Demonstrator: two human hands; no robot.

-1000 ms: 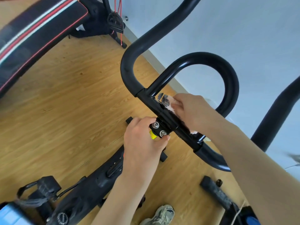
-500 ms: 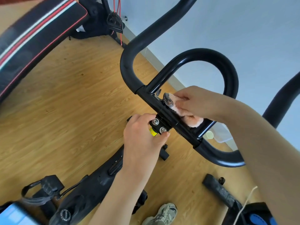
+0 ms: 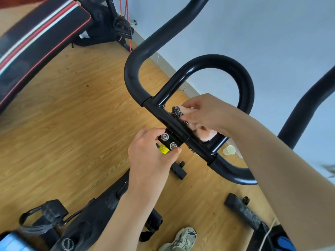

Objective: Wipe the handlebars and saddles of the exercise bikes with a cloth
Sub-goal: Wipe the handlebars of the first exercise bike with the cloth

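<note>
On the handlebar (image 3: 163, 113), slanting upper-left to lower-right, right hand (image 3: 208, 113) clutches cloth (image 3: 205, 134); left hand (image 3: 148, 156) grips clamp (image 3: 168, 141).

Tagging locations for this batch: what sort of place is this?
Probably a home gym or small workout room: a black exercise-bike handlebar, a striped padded bench and a wood-look floor.

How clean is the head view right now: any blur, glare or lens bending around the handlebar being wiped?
Head view: the handlebar, the cloth in the right hand and the left hand gripping the stem clamp are sharp. The light is soft, with no hard shadows and only thin glare streaks on the glossy loop. Wide-angle distortion bows the padded bench, and the frame edges are smeared, worst at far right.
</note>
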